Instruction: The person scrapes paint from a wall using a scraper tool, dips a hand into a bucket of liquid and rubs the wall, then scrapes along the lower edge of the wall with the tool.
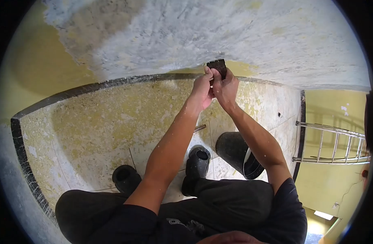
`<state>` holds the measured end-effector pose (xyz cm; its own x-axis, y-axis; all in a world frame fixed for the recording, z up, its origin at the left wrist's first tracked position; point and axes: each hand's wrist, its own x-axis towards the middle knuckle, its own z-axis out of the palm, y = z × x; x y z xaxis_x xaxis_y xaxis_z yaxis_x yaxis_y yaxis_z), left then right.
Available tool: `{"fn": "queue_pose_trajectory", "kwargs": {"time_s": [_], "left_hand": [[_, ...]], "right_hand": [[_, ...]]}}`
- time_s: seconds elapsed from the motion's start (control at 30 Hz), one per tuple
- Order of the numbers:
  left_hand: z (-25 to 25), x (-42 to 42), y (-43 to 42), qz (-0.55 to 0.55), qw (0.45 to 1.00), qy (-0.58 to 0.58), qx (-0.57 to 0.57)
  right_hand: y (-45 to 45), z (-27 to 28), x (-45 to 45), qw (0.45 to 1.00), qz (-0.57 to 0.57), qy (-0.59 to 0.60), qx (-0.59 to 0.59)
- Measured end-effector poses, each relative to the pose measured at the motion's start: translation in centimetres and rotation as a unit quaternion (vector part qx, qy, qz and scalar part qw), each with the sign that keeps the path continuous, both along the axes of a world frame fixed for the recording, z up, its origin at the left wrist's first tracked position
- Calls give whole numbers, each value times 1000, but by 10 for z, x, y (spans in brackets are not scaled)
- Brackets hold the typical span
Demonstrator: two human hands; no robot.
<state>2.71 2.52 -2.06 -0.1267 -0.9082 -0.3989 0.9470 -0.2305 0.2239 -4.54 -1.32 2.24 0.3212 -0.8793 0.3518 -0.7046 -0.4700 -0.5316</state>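
Both hands are together at the foot of the wall (pixel 186 36), closed round a paint scraper with a wide dark blade (pixel 218 66). My left hand (pixel 201 90) wraps the handle from the left, and my right hand (pixel 226 87) grips it from the right, thumbs close to the blade. The handle itself is mostly covered by the fingers. The blade's far edge meets the wall beside a strip of yellow paint (pixel 241 67). Above that strip, the wall is patchy grey and white, with old yellow paint left of it.
Paint flakes (pixel 109 110) cover the tiled floor along the dark skirting (pixel 85 88). A black bucket (pixel 231 150) lies tipped between my right arm and my black boot (pixel 197 162). A short stick-like piece (pixel 200 128) rests nearby. At the right is a metal ladder (pixel 333 131).
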Motion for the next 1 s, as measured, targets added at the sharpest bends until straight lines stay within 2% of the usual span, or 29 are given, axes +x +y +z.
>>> {"fn": "queue_pose_trajectory", "kwargs": {"time_s": [0.13,0.23,0.27,0.37,0.43,0.53,0.6,0.67,0.73,0.8,0.87,0.93,0.97,1.0], "left_hand": [[9,-4,-4,32,999,10,-1],[17,0,-8,50,998,-13,47],[12,6,-6,53,998,-15,32],[3,2,-1,41,999,-17,20],[3,-4,-8,4,998,-52,18],[17,-19,-19,2,996,-79,39],[18,-13,-14,-16,996,-88,9],[40,-3,-6,0,994,-103,30],[34,-11,-10,-4,994,-104,17],[42,-13,-14,7,992,-112,53],[45,-7,-16,28,992,-118,39],[48,3,-4,26,994,-105,8],[44,3,-7,21,994,-104,-8],[40,0,-6,25,994,-107,-10]], "right_hand": [[-8,-5,-6,998,31,-46,-19],[-5,1,2,998,27,-24,-51],[-2,2,1,1000,-4,1,9],[-6,-5,3,998,48,-38,25],[-8,-9,-10,996,12,-64,53],[-13,-1,-19,997,7,-72,4],[-11,6,-19,998,-39,-20,36],[-8,14,-11,993,-23,-89,71],[-13,8,-21,993,-21,-97,70],[-14,13,-16,991,2,-123,61],[-16,18,-9,993,12,-116,17],[0,44,5,987,-23,-102,121],[-6,33,1,977,16,-165,135],[-7,27,-3,977,19,-167,133]]}}
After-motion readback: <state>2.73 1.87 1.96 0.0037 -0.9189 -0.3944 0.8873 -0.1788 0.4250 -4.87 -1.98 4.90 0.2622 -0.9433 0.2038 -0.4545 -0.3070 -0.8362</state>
